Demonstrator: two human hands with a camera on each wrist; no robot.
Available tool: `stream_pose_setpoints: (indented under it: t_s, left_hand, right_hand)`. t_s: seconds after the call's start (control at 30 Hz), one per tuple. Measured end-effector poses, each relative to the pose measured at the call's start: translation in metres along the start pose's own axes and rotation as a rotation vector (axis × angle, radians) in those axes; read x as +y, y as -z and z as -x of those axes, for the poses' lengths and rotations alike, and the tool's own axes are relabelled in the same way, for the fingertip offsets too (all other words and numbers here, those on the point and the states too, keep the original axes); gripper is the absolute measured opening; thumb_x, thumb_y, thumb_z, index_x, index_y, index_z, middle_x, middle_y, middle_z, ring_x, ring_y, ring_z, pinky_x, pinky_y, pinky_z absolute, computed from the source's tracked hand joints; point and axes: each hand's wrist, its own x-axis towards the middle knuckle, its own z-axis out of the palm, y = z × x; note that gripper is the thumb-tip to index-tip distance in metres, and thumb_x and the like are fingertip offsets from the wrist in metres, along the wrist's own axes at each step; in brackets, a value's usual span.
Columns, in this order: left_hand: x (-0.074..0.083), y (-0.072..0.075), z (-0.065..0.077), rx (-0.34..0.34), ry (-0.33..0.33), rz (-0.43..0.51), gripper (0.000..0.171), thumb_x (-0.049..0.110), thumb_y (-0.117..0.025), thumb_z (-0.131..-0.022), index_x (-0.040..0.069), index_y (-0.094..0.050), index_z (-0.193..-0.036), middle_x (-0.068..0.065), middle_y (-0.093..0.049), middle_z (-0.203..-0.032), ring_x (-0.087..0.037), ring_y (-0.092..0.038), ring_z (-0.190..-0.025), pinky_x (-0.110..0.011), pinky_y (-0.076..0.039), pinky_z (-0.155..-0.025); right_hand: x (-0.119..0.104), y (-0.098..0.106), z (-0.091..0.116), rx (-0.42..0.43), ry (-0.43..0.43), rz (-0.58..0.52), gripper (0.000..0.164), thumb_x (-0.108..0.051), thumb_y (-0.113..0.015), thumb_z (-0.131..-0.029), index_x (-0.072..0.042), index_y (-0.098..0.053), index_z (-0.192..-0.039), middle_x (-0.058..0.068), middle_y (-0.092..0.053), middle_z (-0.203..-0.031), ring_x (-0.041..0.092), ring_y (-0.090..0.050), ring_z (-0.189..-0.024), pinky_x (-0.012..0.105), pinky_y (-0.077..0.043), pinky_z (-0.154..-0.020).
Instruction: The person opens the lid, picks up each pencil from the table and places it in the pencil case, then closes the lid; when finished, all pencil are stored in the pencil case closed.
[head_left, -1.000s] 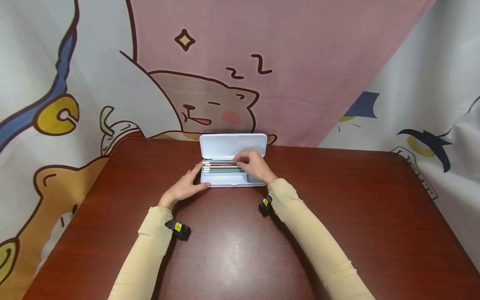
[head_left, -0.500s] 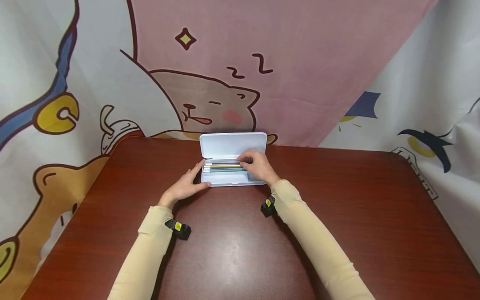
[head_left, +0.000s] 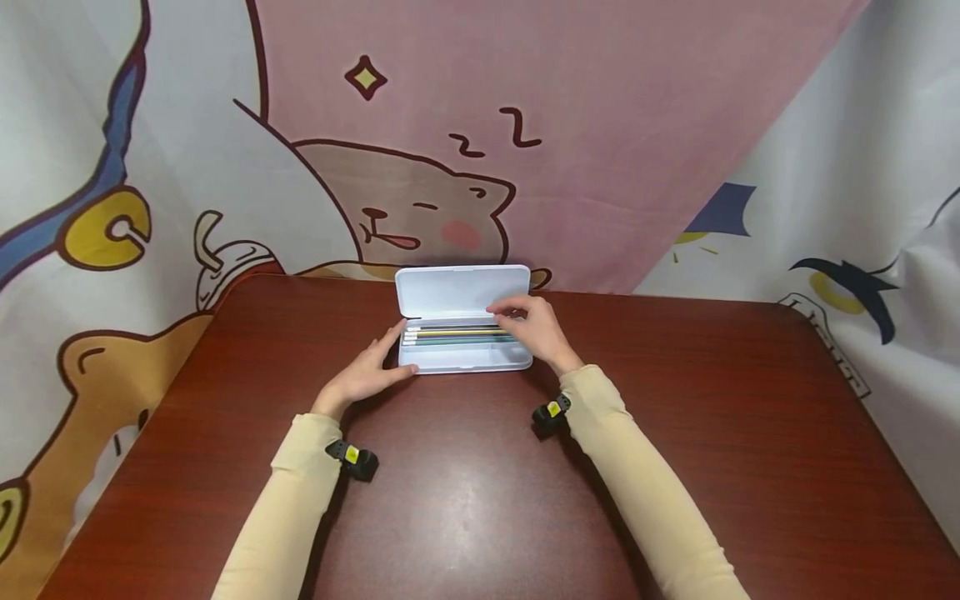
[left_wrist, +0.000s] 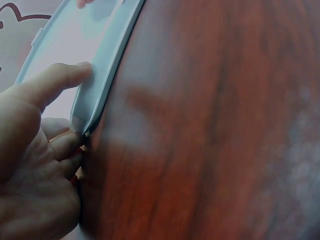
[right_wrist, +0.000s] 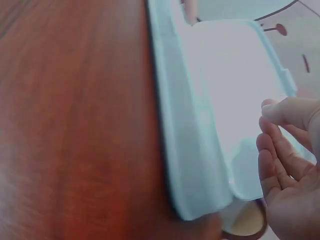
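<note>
A white pencil case (head_left: pixel 435 367) lies on the table with its lid (head_left: pixel 461 289) raised at the back. Several pencils (head_left: pixel 453 335) in dark, yellow and green tones lie side by side inside, white ends to the left. My left hand (head_left: pixel 360 377) holds the case's left end, thumb at the front rim and fingers along the side; its thumb (left_wrist: pixel 75 75) overlaps the rim in the left wrist view. Over the right part of the case is my right hand (head_left: pixel 542 331), fingers bent loosely. Nothing shows between its fingertips (right_wrist: pixel 270 112) in the right wrist view. Glare hides the pencils in both wrist views.
The case sits at the back of a dark red-brown wooden table (head_left: pixel 465 467). Right behind it hangs a cartoon-printed cloth (head_left: pixel 600 150). Each wrist wears a small black camera; the left camera (head_left: pixel 360 463) and right camera (head_left: pixel 550 417) hang low over the tabletop.
My right hand has slid rightward along the pencils, uncovering more of their length. The left hand has kept its place at the case's left end, and the case has stayed put.
</note>
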Motion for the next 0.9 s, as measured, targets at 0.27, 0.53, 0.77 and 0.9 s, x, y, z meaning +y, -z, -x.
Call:
stream_pose_setpoints:
  t_s: [0.27,0.53,0.77,0.9]
  left_hand:
    - [0.0,-0.001,0.0,-0.003,0.013,0.002,0.087,0.031,-0.066,-0.09,0.009,-0.013,-0.156,-0.024,-0.015,-0.157,-0.04,-0.011,-0.143,-0.053,-0.003,-0.114]
    - [0.0,-0.001,0.0,-0.002,0.005,0.003,0.086,0.029,-0.066,-0.09,0.008,-0.014,-0.155,-0.025,-0.015,-0.156,-0.04,-0.012,-0.143,-0.052,-0.002,-0.114]
    - [-0.001,-0.002,-0.001,0.0,0.001,0.008,0.086,0.029,-0.066,-0.09,0.008,-0.014,-0.155,-0.025,-0.015,-0.156,-0.04,-0.012,-0.143,-0.052,-0.002,-0.114]
    - [-0.001,0.0,-0.001,-0.002,0.007,0.004,0.086,0.029,-0.066,-0.09,0.009,-0.013,-0.155,-0.025,-0.014,-0.156,-0.041,-0.01,-0.143,-0.053,-0.003,-0.113]
  right_hand:
    - [-0.025,0.026,-0.011,0.123,0.104,-0.002,0.018,0.0,-0.067,-0.086,-0.002,-0.074,-0.102,0.012,-0.068,-0.101,0.022,-0.057,-0.083,0.045,-0.048,-0.077]
    - [-0.025,0.036,-0.012,0.137,0.09,0.059,0.034,0.001,-0.055,-0.091,0.0,-0.063,-0.124,0.015,-0.058,-0.125,0.032,-0.057,-0.097,0.039,-0.046,-0.079]
    - [-0.016,0.033,-0.003,0.107,0.071,0.1,0.039,0.0,-0.056,-0.091,0.003,-0.058,-0.129,0.013,-0.053,-0.135,0.025,-0.047,-0.126,0.04,-0.035,-0.103]
    - [-0.018,0.033,0.002,0.126,0.107,0.086,0.037,0.002,-0.057,-0.089,0.003,-0.061,-0.126,0.012,-0.056,-0.131,0.023,-0.05,-0.122,0.039,-0.036,-0.103]
